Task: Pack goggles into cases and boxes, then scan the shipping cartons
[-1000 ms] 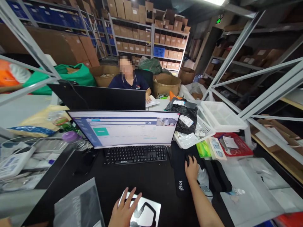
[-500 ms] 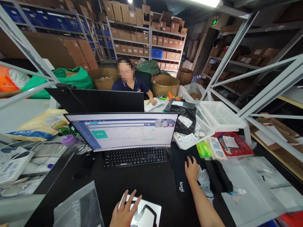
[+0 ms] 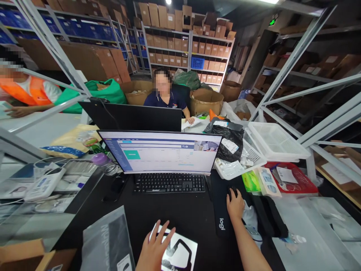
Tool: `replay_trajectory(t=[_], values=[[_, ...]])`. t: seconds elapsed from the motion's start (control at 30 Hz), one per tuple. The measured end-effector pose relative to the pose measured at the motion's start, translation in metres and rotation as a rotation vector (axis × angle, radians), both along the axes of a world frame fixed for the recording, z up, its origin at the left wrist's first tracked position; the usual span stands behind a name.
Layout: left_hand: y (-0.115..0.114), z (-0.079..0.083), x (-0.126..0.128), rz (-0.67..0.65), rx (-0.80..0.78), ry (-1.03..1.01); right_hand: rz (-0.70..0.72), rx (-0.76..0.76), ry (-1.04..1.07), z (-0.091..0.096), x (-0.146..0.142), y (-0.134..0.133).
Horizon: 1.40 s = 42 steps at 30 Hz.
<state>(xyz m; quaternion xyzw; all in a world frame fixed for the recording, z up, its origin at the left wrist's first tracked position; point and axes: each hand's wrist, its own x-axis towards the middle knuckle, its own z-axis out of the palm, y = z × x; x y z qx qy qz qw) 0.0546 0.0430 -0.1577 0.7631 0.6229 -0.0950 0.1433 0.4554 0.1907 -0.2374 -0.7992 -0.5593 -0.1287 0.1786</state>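
Observation:
My left hand (image 3: 153, 248) lies flat with fingers spread on a clear packet holding a black item (image 3: 180, 254) at the desk's near edge. My right hand (image 3: 235, 205) is cupped over a black mouse (image 3: 231, 192) on a black mouse pad (image 3: 221, 210). Ahead are a black keyboard (image 3: 169, 183) and a lit monitor (image 3: 162, 150).
A grey plastic bag (image 3: 108, 241) lies to the left of my left hand. White baskets (image 3: 278, 141), a black parcel (image 3: 225, 139) and a red tray (image 3: 293, 180) sit to the right. A person in navy (image 3: 167, 98) sits across behind another monitor; a person in orange (image 3: 25, 92) is at far left. Metal shelf struts flank both sides.
The view has shifted so everything sits slightly further right, and the person in orange has come into view at left. Both hands stay where they were.

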Motion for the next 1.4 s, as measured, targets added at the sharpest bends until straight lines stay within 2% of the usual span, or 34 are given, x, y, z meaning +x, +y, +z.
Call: replay_trajectory(t=[0.5,0.83,1.2,1.4], values=[[-0.005,0.005,-0.003,-0.017,-0.053,-0.119,0.024,0.053,0.023,-0.01,0.005,-0.003],[-0.008,0.007,-0.004,-0.027,-0.024,-0.155,0.117,0.101,0.009,-0.008,0.007,-0.005],[-0.012,-0.014,-0.011,-0.045,0.05,-0.23,0.174,0.084,-0.051,-0.006,0.006,-0.008],[-0.012,-0.015,-0.01,-0.052,0.044,-0.198,0.162,0.046,-0.07,-0.004,0.005,-0.009]])
